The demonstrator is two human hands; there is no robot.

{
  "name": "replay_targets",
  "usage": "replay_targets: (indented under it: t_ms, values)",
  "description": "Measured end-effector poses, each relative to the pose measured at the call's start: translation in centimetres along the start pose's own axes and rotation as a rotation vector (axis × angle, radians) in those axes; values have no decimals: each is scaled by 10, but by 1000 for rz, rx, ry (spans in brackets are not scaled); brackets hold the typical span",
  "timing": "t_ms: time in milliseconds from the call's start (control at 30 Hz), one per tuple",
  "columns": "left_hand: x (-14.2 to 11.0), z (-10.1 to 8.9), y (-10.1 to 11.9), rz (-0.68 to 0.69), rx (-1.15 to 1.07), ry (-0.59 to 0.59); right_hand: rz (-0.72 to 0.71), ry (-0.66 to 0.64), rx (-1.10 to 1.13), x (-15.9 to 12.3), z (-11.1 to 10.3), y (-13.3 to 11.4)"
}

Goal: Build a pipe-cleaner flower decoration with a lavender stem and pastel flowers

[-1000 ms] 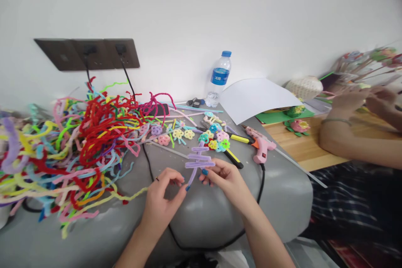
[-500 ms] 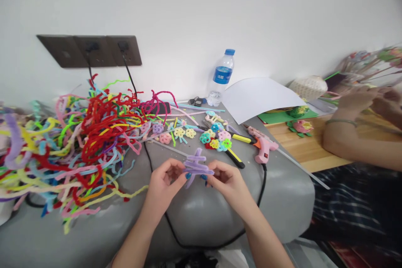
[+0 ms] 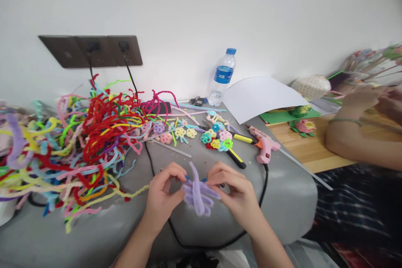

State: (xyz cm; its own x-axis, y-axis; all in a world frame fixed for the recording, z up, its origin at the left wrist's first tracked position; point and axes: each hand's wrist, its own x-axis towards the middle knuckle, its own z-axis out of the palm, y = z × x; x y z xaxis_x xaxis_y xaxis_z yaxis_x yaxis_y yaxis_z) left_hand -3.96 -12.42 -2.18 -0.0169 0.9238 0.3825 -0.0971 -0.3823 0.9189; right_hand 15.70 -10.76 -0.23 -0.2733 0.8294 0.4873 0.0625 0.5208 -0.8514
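Note:
A folded lilac pipe cleaner (image 3: 198,192) is pinched between both my hands above the grey padded surface (image 3: 282,192). My left hand (image 3: 163,197) grips its left side with thumb and fingers closed. Its right side is held by my right hand (image 3: 235,192), fingers curled over it. One loose end of the pipe cleaner sticks up between my fingertips. Several small finished pipe-cleaner flowers (image 3: 216,138) lie just beyond my hands.
A big tangle of coloured pipe cleaners (image 3: 78,146) fills the left. A pink glue gun (image 3: 264,146), yellow-handled cutters (image 3: 234,157), a water bottle (image 3: 222,76) and white paper (image 3: 260,96) lie behind. Another person's arms (image 3: 361,130) work over a wooden table at right.
The lilac pipe cleaner has come down and toward me and is now bunched tighter, turned from a flat zigzag to a folded bundle. Both hands closed in around it.

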Motion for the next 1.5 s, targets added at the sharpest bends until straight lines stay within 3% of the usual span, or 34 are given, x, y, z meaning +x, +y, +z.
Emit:
replay_targets:
  t_ms: [167, 467, 733, 1500]
  values:
    - [-2, 0, 3, 207, 41, -65, -144, -1, -10, -1, -3, -8]
    - [1, 0, 6, 352, 100, -80, -179, -49, -3, -1, -4, -13]
    - [2, -1, 9, 369, 139, -82, -191, -118, -30, 0, -9, -15]
    - [-4, -2, 13, 208, 154, -85, -216, -175, -101, 2, -15, -18]
